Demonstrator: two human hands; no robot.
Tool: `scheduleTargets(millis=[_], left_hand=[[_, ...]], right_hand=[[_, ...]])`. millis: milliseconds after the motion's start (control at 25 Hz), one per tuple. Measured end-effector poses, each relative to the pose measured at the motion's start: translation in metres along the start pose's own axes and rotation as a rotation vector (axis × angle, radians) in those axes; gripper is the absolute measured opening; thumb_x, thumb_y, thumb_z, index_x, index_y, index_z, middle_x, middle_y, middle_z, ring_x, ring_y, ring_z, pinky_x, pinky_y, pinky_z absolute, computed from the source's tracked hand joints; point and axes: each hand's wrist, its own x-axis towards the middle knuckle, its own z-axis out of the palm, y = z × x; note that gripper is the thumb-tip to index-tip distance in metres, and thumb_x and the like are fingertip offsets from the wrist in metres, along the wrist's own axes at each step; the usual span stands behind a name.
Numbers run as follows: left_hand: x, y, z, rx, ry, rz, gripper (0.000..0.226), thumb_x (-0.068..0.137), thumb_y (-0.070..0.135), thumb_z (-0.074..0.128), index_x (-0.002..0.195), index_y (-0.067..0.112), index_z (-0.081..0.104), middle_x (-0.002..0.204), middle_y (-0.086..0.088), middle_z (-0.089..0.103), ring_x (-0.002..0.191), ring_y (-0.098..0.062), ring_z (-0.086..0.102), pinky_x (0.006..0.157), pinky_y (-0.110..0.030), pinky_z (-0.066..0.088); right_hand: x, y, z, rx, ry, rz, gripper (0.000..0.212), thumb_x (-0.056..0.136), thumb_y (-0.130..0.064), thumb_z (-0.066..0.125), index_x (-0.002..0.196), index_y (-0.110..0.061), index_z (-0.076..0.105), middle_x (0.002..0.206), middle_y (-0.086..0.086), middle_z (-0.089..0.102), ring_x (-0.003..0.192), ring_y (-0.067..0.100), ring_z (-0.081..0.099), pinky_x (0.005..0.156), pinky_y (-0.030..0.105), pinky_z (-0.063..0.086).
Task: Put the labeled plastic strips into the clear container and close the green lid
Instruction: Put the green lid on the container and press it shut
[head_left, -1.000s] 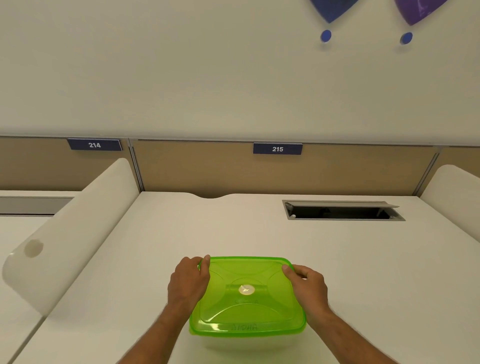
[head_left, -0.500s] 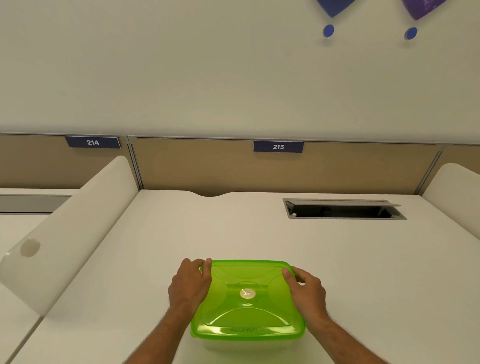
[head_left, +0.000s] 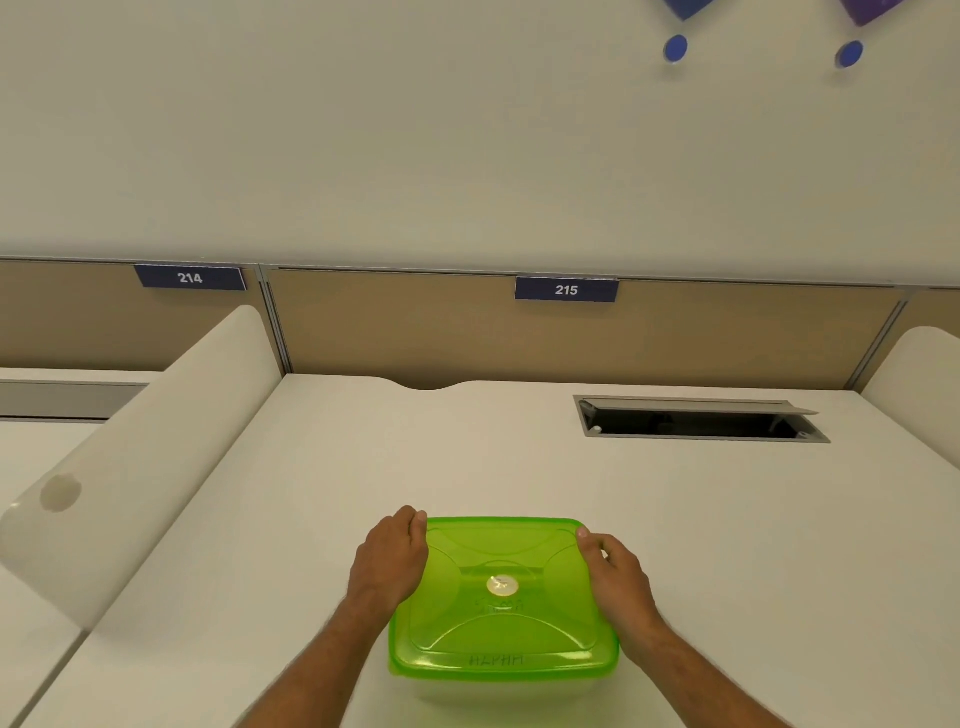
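A translucent green lid (head_left: 501, 603) with a small round white vent at its centre lies flat on the clear container (head_left: 498, 688), whose pale wall shows only below the lid's near edge. My left hand (head_left: 390, 561) grips the lid's far left corner, thumb on top. My right hand (head_left: 618, 579) holds the far right corner the same way. The lid hides the container's inside, and no labeled plastic strips are in sight.
The container stands near the front of a white desk (head_left: 519, 457). A rectangular open cable hatch (head_left: 696, 421) is sunk into the desk at the back right. White rounded dividers rise at the left (head_left: 156, 441) and right (head_left: 919, 364). Tan panels with signs 214 and 215 stand behind.
The lid has settled level on the container, its near left edge no longer raised. Both hands keep their hold on the far corners and have barely shifted.
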Motion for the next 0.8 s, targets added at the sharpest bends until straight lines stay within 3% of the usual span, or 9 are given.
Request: scheduleTargets(millis=[320, 560, 800], left_hand=[[0.003, -0.004, 0.004, -0.129, -0.006, 0.005, 0.034, 0.105, 0.034, 0.035, 0.083, 0.012, 0.050, 0.071, -0.003, 0.057, 0.075, -0.027, 0.057, 0.070, -0.039, 0.044], [0.006, -0.004, 0.005, -0.144, -0.023, -0.039, 0.031, 0.104, 0.034, 0.037, 0.085, 0.013, 0.051, 0.075, -0.004, 0.061, 0.077, -0.027, 0.059, 0.066, -0.036, 0.041], [0.008, -0.004, 0.006, -0.178, -0.031, -0.060, 0.031, 0.103, 0.034, 0.039, 0.079, 0.017, 0.047, 0.073, -0.004, 0.060, 0.072, -0.025, 0.056, 0.064, -0.035, 0.039]], right_hand=[[0.006, 0.006, 0.002, 0.036, 0.009, -0.008, 0.031, 0.090, -0.055, 0.056, 0.090, -0.026, 0.066, 0.086, 0.008, 0.070, 0.082, 0.026, 0.065, 0.077, 0.042, 0.054], [0.009, 0.006, 0.001, 0.083, -0.007, -0.001, 0.026, 0.090, -0.047, 0.061, 0.087, -0.021, 0.066, 0.094, 0.023, 0.067, 0.076, 0.026, 0.060, 0.075, 0.045, 0.054], [0.015, 0.009, 0.003, 0.133, -0.015, 0.008, 0.026, 0.091, -0.038, 0.063, 0.081, -0.014, 0.064, 0.080, 0.013, 0.061, 0.073, 0.022, 0.054, 0.070, 0.039, 0.047]])
